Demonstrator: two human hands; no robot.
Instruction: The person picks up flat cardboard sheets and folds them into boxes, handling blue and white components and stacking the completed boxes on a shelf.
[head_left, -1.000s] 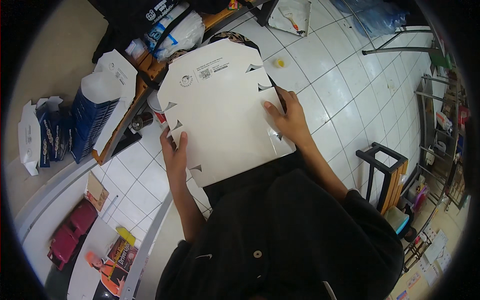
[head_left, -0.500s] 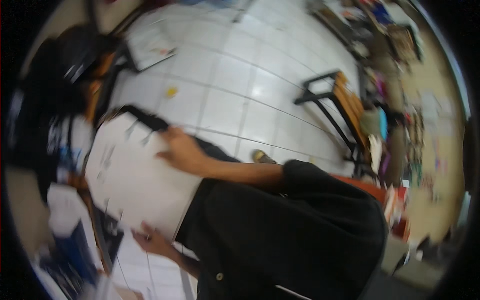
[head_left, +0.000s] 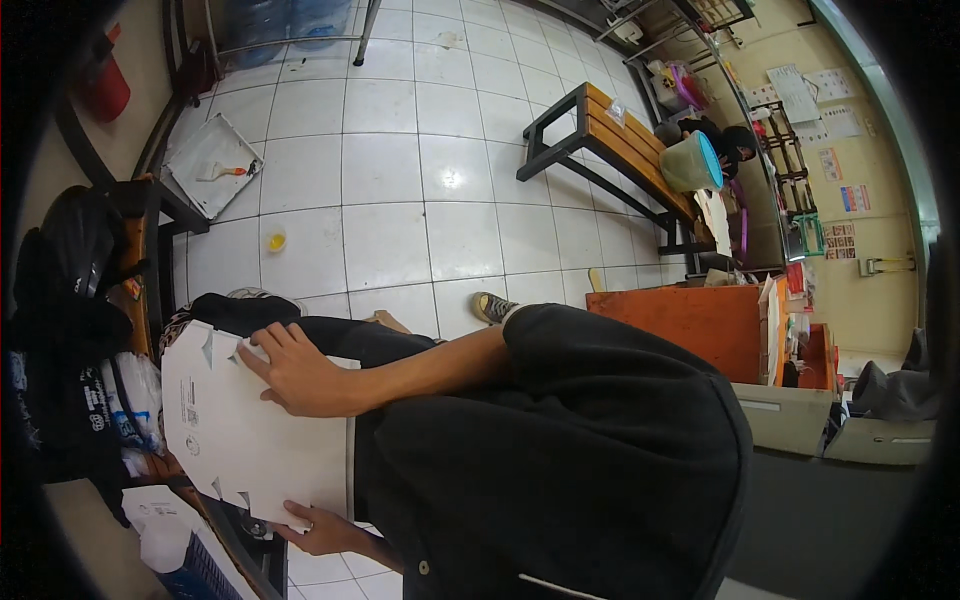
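A flat white cardboard box blank (head_left: 255,445), with cut slits along its edges and small dark print, lies across my lap. My right hand (head_left: 305,370) rests palm down on its upper part, fingers spread over the slits by the far-side edge. At the lower edge my left hand (head_left: 325,532) grips the cardboard, thumb on top and a ring on one finger. The undersides of the left fingers are partly hidden.
A dark bench with bags (head_left: 75,270) stands at the left, and more printed cardboard (head_left: 175,530) lies below it. On the tiled floor are a white tray with a brush (head_left: 225,170) and a yellow cup (head_left: 276,240). A wooden bench (head_left: 625,140) holds a blue-lidded bucket (head_left: 690,163). Another person (head_left: 735,145) is behind it.
The view has shifted and sharpened. My right hand has moved from the cardboard's upper corner edge onto its slits, fingers more spread. My left hand stays at the lower edge.
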